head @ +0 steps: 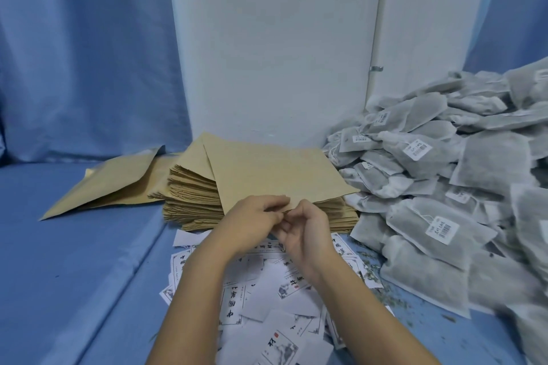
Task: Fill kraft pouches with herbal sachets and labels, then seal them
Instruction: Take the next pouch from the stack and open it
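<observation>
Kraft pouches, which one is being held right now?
The top pouch, tilted up over the stack; the left hand and right hand pinch its near edge. The rest lie untouched.

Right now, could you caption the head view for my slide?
Left hand and right hand pinch the near edge of the top kraft pouch on its stack, beside labels and heaped sachets.

Both forearms show bare from the near edge of the view to the wrists, uncovered along their whole visible length; the left hand (255,224) and the right hand (307,235) are bare as well; the fingernails are too blurred to tell.
</observation>
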Action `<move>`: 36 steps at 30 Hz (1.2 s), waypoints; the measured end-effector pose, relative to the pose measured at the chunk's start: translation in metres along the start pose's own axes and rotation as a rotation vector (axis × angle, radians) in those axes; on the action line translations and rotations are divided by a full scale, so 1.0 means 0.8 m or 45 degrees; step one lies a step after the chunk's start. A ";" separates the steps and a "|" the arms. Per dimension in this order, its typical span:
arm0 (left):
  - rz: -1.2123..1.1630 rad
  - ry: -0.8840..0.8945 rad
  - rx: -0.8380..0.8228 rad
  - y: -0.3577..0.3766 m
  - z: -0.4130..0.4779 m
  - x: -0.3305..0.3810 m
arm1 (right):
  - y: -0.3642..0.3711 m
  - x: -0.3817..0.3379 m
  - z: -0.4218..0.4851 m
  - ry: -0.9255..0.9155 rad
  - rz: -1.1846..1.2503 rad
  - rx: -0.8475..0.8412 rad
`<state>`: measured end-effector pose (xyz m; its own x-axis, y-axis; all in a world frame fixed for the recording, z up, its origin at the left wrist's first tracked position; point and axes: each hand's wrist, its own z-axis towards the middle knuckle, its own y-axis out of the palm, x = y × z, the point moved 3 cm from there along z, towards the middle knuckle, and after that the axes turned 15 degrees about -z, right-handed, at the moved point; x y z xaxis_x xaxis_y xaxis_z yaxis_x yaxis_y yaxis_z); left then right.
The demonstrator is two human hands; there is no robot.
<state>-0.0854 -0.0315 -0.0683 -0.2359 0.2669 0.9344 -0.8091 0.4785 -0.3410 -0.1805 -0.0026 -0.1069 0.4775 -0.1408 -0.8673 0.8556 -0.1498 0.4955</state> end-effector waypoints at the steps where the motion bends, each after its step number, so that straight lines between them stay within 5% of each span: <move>1: -0.065 -0.026 -0.005 0.000 0.001 -0.001 | 0.000 -0.001 0.000 -0.003 -0.022 0.014; 5: -0.119 -0.002 0.040 -0.002 0.001 -0.004 | -0.002 -0.005 0.001 -0.023 -0.004 0.058; 12: 0.731 0.322 0.321 0.011 -0.006 0.010 | 0.005 -0.009 0.001 -0.057 -0.051 0.096; 29: 0.863 0.428 0.421 0.017 -0.008 0.026 | -0.004 -0.026 -0.002 -0.066 -0.147 0.309; 36: 0.631 0.430 0.566 0.010 -0.010 0.027 | -0.006 -0.024 -0.005 -0.101 -0.245 0.330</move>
<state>-0.0926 -0.0149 -0.0519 -0.5096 0.6401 0.5749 -0.8089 -0.1289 -0.5736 -0.1930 0.0048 -0.0925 0.2865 -0.1600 -0.9446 0.8446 -0.4233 0.3279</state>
